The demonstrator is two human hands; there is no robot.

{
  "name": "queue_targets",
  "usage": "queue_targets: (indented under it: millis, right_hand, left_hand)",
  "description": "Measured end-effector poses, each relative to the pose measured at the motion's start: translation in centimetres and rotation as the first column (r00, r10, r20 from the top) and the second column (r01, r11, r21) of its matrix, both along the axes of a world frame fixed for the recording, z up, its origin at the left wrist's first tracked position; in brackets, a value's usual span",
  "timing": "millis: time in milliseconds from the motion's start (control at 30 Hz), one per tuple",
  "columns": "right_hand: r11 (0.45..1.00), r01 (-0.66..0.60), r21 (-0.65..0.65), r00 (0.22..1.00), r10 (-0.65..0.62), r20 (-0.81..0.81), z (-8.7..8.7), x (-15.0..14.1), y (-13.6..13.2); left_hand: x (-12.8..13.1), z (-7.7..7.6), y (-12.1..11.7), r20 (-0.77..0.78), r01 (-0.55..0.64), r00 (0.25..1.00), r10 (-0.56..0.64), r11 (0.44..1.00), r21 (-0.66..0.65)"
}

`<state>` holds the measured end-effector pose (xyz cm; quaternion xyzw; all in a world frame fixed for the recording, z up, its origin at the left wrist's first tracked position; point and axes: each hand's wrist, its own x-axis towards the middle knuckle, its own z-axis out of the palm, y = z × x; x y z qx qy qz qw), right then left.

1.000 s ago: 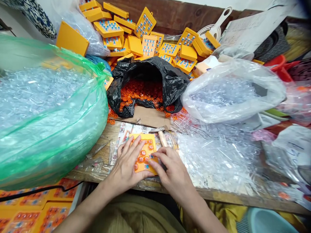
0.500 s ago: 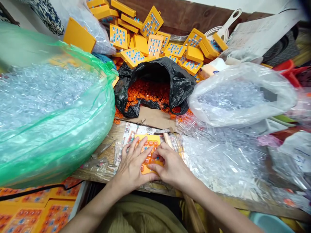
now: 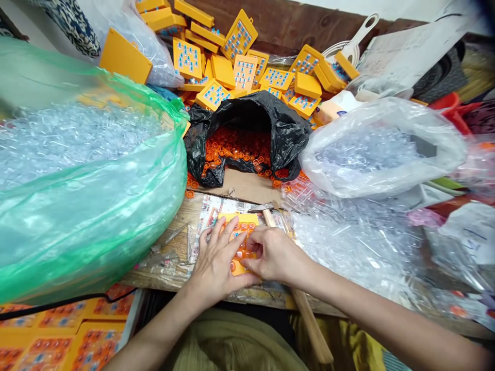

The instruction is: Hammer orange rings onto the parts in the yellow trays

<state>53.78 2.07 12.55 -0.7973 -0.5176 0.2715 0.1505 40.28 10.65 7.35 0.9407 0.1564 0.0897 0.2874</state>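
Observation:
A yellow plastic panel with rows of orange caps and a few blue parts lies on printed paper at the bench's front. My left hand rests over its left side, fingers spread, thumb along the near edge. At the panel's right side my right hand is closed in a pinch, fingertips down among the caps. Whatever sits between those fingertips is hidden. Under my right wrist runs the wooden handle of a hammer, its far end beside the panel and its near end past the bench edge.
A black bag of orange caps lies open ahead. Clear plastic pieces fill a green bag at left and a white bag at right. Yellow panels are heaped behind; capped panels lie lower left. Loose clear plastic pieces cover the right.
My right hand has turned slightly and its fingers are drawn into a tighter pinch over the panel. The view has shifted a little; my left hand stays on the panel.

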Motion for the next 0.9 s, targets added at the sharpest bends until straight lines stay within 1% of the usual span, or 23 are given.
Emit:
queue_targets:
  millis: [133,233,300,333,400,433,467,500,533,567,600,633,667,700,733,767,800,900]
  right_hand:
    - [0.999,0.015,0.035,0.998,-0.013,-0.058,0.1,-0.8,-0.1]
    - [0.995,0.029,0.1,0.992,-0.017,-0.128,0.1,-1.1,-0.4]
    - [0.986,0.068,0.153,0.98,-0.037,-0.197,-0.2,-1.0,-1.0]
    - [0.978,0.102,0.183,0.972,-0.058,-0.23,-0.4,-1.0,-1.5]
    - [0.952,0.186,0.244,0.954,-0.116,-0.277,-0.7,-1.0,-2.7]
    - [0.931,0.23,0.282,0.945,-0.144,-0.294,-0.8,-1.1,-3.3]
    - [0.904,0.268,0.332,0.936,-0.163,-0.312,-0.7,-1.3,-4.0]
    - [0.87,0.299,0.392,0.928,-0.171,-0.33,-0.5,-1.5,-4.6]
    - [0.831,0.32,0.455,0.923,-0.166,-0.347,-0.3,-1.8,-5.1]
    - [0.79,0.331,0.517,0.921,-0.149,-0.361,0.0,-2.0,-5.5]
    - [0.748,0.333,0.574,0.921,-0.128,-0.368,0.4,-2.3,-5.9]
    - [0.714,0.33,0.618,0.924,-0.108,-0.368,0.7,-2.6,-6.1]
    - [0.69,0.322,0.648,0.927,-0.092,-0.363,0.9,-2.8,-6.3]
    - [0.672,0.318,0.669,0.93,-0.083,-0.359,1.1,-2.9,-6.4]
    - [0.657,0.317,0.684,0.932,-0.08,-0.355,1.3,-3.1,-6.5]
    - [0.647,0.313,0.696,0.935,-0.079,-0.347,1.4,-3.1,-6.7]
    - [0.641,0.299,0.707,0.941,-0.075,-0.33,1.5,-3.2,-6.9]
    - [0.649,0.186,0.738,0.976,-0.034,-0.217,1.9,-3.2,-7.6]
  left_hand:
    - [-0.1,0.1,0.1,-0.008,0.017,1.0,-0.018,0.999,-0.031]
    - [-0.2,0.0,0.2,0.0,0.021,1.0,-0.021,0.999,-0.04]
    - [-0.4,-0.2,0.4,0.043,0.029,0.999,-0.027,0.999,-0.044]
    - [-0.6,-0.2,0.5,0.093,0.035,0.995,-0.03,0.998,-0.054]
    - [-1.0,0.0,0.5,0.262,0.041,0.965,-0.005,0.991,-0.13]
    - [-1.2,0.4,0.4,0.351,0.04,0.936,0.04,0.975,-0.218]
    - [-1.3,0.9,0.3,0.404,0.035,0.907,0.117,0.936,-0.35]
    - [-1.4,1.6,0.0,0.397,0.032,0.894,0.209,0.853,-0.521]
    - [-1.5,2.5,-0.2,0.318,0.019,0.903,0.29,0.711,-0.703]
    - [-1.4,3.3,-0.5,0.189,-0.013,0.924,0.334,0.52,-0.854]
    - [-1.3,4.2,-0.7,0.047,-0.064,0.942,0.333,0.314,-0.947]
    - [-1.1,5.0,-1.0,-0.074,-0.118,0.95,0.303,0.131,-0.984]
    - [-0.8,5.6,-1.1,-0.158,-0.162,0.952,0.262,-0.006,-0.987]
    - [-0.5,6.1,-1.3,-0.207,-0.19,0.953,0.222,-0.093,-0.977]
    - [-0.2,6.4,-1.4,-0.233,-0.208,0.954,0.19,-0.143,-0.968]
    - [0.1,6.6,-1.5,-0.244,-0.217,0.957,0.159,-0.172,-0.961]
    - [0.3,6.8,-1.6,-0.245,-0.219,0.961,0.129,-0.188,-0.958]
    - [0.9,6.9,-2.0,-0.227,-0.203,0.969,0.097,-0.214,-0.956]
